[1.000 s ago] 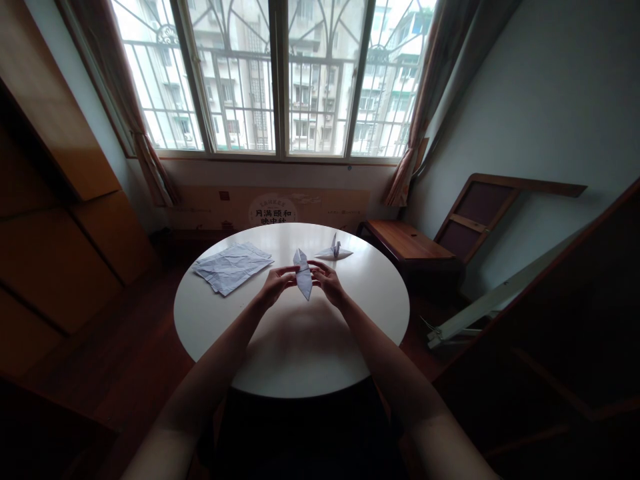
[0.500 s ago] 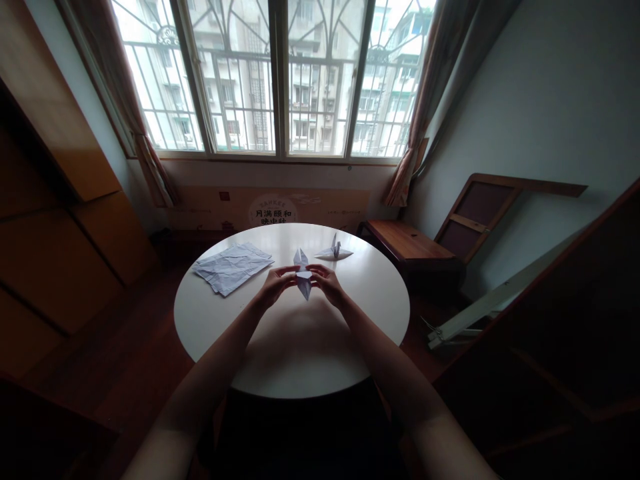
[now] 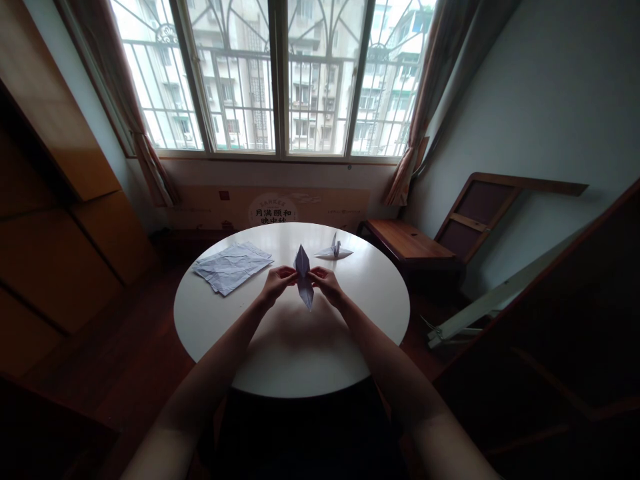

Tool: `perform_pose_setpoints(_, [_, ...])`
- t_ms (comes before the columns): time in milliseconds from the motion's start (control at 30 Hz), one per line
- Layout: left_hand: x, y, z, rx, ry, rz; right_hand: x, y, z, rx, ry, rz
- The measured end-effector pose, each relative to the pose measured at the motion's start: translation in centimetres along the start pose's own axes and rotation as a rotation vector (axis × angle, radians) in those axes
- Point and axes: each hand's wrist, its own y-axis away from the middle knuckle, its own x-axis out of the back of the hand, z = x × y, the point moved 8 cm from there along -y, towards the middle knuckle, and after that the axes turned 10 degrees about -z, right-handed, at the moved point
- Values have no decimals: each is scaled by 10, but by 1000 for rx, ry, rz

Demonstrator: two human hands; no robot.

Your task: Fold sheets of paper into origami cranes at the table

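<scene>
Between my two hands, above the far half of the table, is a folded paper crane (image 3: 302, 262), pale bluish-grey, with one point up and away from me and another toward me. My left hand (image 3: 280, 283) pinches its left side with closed fingers. On the opposite side my right hand (image 3: 325, 283) grips it in the same way. Just behind my right hand, a finished-looking paper crane (image 3: 336, 251) stands on the tabletop. A stack of creased paper sheets (image 3: 233, 267) lies to the left of my left hand.
The round white table (image 3: 300, 373) stands before me. A low wooden bench (image 3: 407, 240) is beyond its right edge, with a wooden frame (image 3: 477, 213) leaning behind it. Wooden cabinets (image 3: 115, 247) line the left; a barred window (image 3: 280, 87) is ahead.
The paper between my hands has turned: its far and near points now spread longer, and the pale flat middle no longer shows. My hands have barely shifted.
</scene>
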Motion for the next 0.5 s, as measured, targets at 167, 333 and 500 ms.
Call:
perform_pose_setpoints(167, [-1, 1, -1, -7, 20, -9, 0, 0, -2, 11, -16, 20])
perform_pose_setpoints(333, [2, 2, -4, 27, 61, 23, -3, 0, -1, 16, -15, -12])
perform_pose_setpoints(500, [-10, 4, -5, 98, 76, -109, -5, 1, 1, 14, -34, -55])
